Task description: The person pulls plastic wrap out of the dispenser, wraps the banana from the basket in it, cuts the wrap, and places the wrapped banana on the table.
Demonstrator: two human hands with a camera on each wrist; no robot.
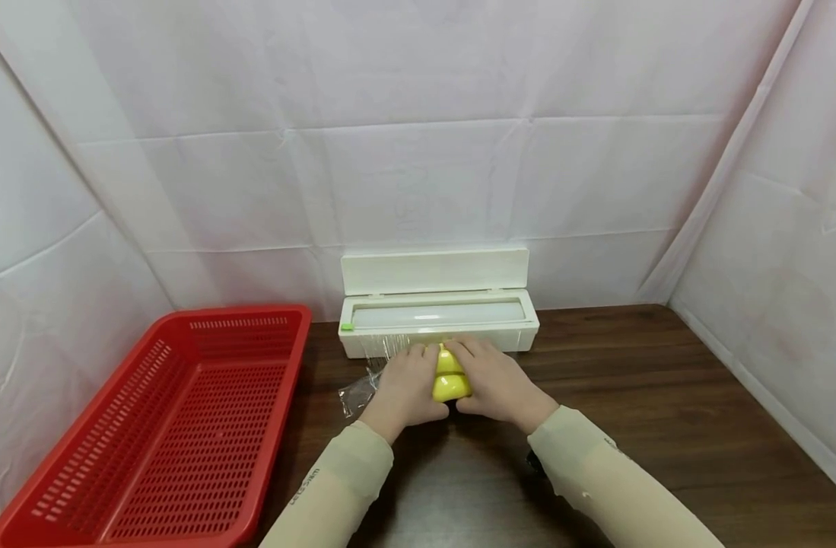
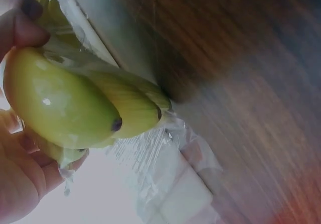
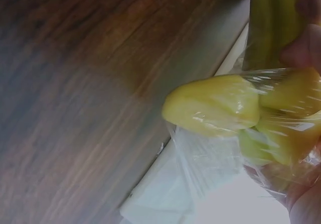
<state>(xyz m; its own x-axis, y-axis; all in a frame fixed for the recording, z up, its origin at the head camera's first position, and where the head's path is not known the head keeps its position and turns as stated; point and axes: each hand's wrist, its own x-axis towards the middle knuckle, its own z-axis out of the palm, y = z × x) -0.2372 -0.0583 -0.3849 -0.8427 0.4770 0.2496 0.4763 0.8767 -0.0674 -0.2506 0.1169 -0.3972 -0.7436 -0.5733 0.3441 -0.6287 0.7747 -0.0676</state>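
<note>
A bunch of yellow bananas (image 1: 451, 387) is between my two hands, just in front of the white cling film dispenser (image 1: 440, 335). My left hand (image 1: 407, 388) grips the side where dark banana tips (image 2: 65, 101) show in the left wrist view. On the other side, my right hand (image 1: 497, 384) holds the bunch near its thick stem end (image 3: 215, 106). Clear cling film (image 3: 208, 156) covers the bananas and stretches toward the dispenser. A loose piece of film (image 1: 358, 396) sticks out left of the left hand. The hands cover most of the bunch in the head view.
The dispenser's lid (image 1: 434, 272) stands raised against the white cloth wall (image 1: 418, 183), its film roll (image 1: 438, 313) visible inside. A red plastic basket (image 1: 294, 380) stands at left on the dark wooden table (image 1: 637, 396). Something small and black (image 1: 535, 461) shows beside the right sleeve.
</note>
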